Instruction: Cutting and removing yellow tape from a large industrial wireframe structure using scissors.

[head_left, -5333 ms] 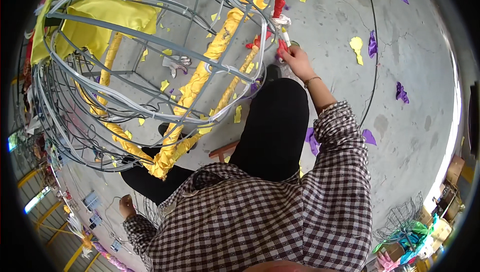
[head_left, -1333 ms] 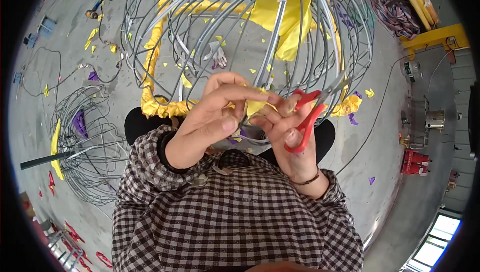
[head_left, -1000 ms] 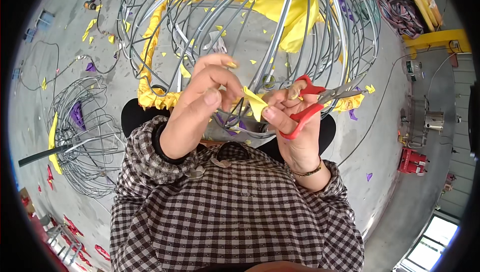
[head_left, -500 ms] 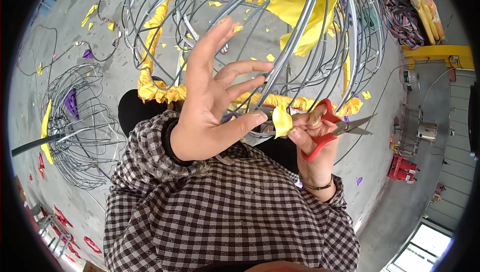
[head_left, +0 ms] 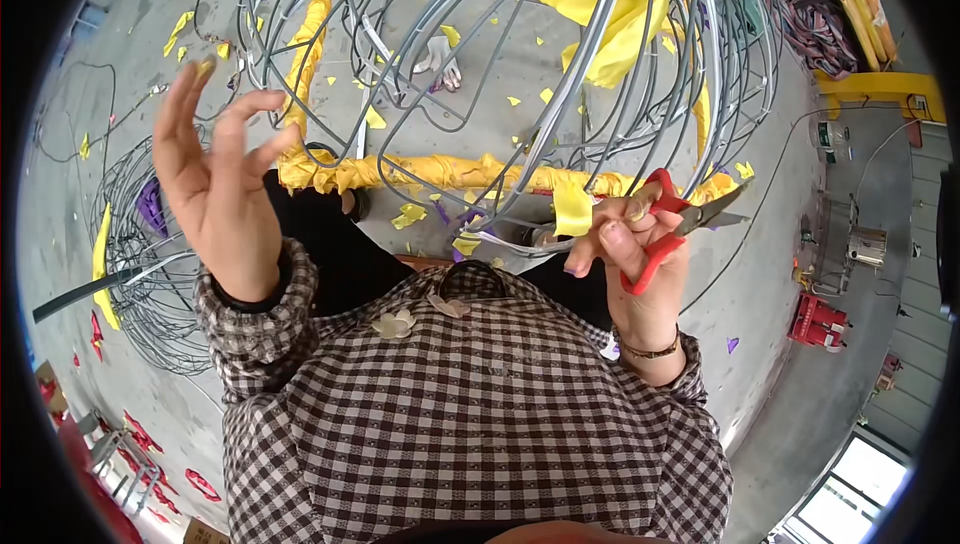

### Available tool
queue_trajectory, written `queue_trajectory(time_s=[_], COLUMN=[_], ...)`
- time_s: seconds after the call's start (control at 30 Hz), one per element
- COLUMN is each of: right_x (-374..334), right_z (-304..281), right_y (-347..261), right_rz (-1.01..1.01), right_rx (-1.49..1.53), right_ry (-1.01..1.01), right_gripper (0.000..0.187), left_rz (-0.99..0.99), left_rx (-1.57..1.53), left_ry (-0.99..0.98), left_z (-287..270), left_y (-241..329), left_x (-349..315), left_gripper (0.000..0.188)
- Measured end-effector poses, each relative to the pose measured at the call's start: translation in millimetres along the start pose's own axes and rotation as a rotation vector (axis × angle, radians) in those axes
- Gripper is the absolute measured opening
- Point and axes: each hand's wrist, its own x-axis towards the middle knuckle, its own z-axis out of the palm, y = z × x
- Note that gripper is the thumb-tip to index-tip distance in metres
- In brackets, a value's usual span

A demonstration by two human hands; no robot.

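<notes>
My left hand [head_left: 225,199] is raised on the left, palm up, fingers spread and holding nothing. Red-handled scissors [head_left: 662,244] sit hooked in my right hand [head_left: 645,289], their dark blades pointing away to the right. A small yellow fabric scrap [head_left: 573,209] stands up at the fingertips of that same hand. Just beyond my hands rises a large frame of bent grey wires [head_left: 478,19]. Yellow cloth [head_left: 610,14] hangs over its upper part. A square base bar wrapped in yellow fabric [head_left: 440,172] runs below the wires, close to my right hand.
A second wire frame [head_left: 165,314] lies on the floor at left, with a purple piece [head_left: 150,207] on it. Yellow scraps dot the grey floor, and a glove [head_left: 438,64] lies inside the base. Bundled fabric [head_left: 818,24] and a red machine [head_left: 818,322] are at right.
My left hand has swung left, away from the right hand and the wires. The right hand stays nearly in place with the scissors and yellow scrap. The view has shifted slightly.
</notes>
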Motion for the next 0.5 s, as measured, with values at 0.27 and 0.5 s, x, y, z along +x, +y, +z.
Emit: queue_trajectory(time_s=[0.27,0.5], right_x=[11,4], right_z=[29,-3], right_y=[9,0], right_rz=[0.091,0.117], right_rx=[0.055,0.015], right_ry=[-0.253,-0.235], right_gripper=[0.019,0.022], left_rz=[0.238,-0.051], left_rx=[-0.059,0.196], left_ry=[-0.43,0.151], left_z=[22,-69], left_y=[9,9], left_x=[-28,-5], left_gripper=[0.09,0.055])
